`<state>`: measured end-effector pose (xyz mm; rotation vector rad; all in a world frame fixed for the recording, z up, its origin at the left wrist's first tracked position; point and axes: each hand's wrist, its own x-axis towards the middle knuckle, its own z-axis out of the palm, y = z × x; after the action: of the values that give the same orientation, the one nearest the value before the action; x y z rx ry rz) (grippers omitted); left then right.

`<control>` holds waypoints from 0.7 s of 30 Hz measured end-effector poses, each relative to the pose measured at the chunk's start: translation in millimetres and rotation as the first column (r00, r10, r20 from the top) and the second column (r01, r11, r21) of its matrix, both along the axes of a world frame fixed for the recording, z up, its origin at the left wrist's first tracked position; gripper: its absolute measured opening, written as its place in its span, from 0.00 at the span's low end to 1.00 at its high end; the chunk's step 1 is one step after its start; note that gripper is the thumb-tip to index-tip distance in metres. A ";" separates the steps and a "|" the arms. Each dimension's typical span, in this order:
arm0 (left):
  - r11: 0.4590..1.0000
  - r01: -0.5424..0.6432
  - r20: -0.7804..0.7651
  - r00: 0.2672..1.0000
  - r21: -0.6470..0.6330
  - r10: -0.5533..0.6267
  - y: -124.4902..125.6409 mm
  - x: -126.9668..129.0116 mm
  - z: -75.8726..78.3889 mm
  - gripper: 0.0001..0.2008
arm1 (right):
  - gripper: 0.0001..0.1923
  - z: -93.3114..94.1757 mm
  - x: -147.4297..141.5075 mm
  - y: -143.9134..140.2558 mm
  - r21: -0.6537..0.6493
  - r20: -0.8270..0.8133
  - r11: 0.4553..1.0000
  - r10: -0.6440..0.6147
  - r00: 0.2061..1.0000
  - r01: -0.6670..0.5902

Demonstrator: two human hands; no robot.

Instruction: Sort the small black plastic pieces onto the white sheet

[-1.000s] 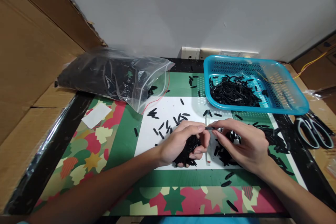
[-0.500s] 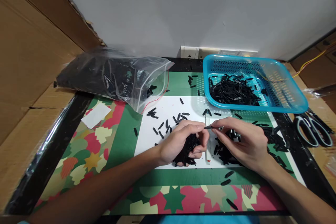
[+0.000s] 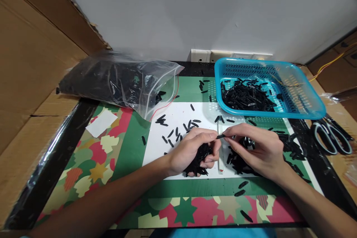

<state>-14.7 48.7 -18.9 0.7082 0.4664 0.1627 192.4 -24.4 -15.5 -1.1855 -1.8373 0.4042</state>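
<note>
My left hand (image 3: 196, 150) is curled around a clump of small black elongated pieces (image 3: 196, 163), its thumb and forefinger at one end of a single black piece (image 3: 220, 136). The other end of that piece is pinched between the thumb and fingertips of my right hand (image 3: 255, 147). Beneath my right hand lies a loose pile of similar black pieces (image 3: 237, 161), partly hidden by it. A thin pale strip (image 3: 220, 160) lies on the white sheet (image 3: 158, 158) between my hands. More black pieces are scattered over the sheet to the left.
A blue plastic basket (image 3: 279, 114) with many black pieces stands at the back right. At the back left lies a clear zip bag (image 3: 119, 81) full of dark pieces. Scissors (image 3: 330, 137) rest at the right edge. A small white paper (image 3: 102, 123) lies on the patterned mat (image 3: 97, 171).
The single black piece between my fingertips is tilted slightly more, its right end a little higher. Otherwise my hands hold nearly the same place.
</note>
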 end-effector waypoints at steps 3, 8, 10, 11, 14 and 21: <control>1.000 -0.002 0.005 1.000 -0.003 0.002 0.1 0.1 -0.3 0.17 | 0.07 2.1 -0.3 0.1 -0.014 0.000 1.000 -0.010 1.000 0.010; 1.000 -0.009 0.026 1.000 0.005 0.009 -0.9 1.2 -2.6 0.19 | 0.05 2.0 -0.3 1.1 -0.026 0.006 1.000 -0.007 1.000 0.007; 0.999 -0.016 0.047 0.999 0.029 0.014 -1.6 1.8 -3.2 0.20 | 0.04 0.2 0.1 1.2 -0.041 0.015 0.999 0.008 1.000 -0.007; 0.999 -0.018 0.057 0.998 0.040 0.016 -2.0 2.1 -3.2 0.20 | 0.04 -0.8 0.2 1.2 -0.051 0.018 0.999 0.014 1.000 -0.013; 0.998 -0.025 0.066 0.998 0.053 0.021 -3.2 3.0 -2.8 0.19 | 0.03 -3.3 0.6 1.0 -0.071 0.019 0.997 0.020 1.000 -0.019; 0.998 -0.031 0.063 0.998 0.046 0.028 -2.9 3.3 -2.7 0.20 | 0.05 -2.3 1.7 0.6 -0.053 0.033 0.999 0.014 0.999 -0.013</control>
<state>-11.5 45.9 -21.5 0.7402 0.4150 0.2239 194.1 -23.8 -17.7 -1.2227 -1.8743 0.4451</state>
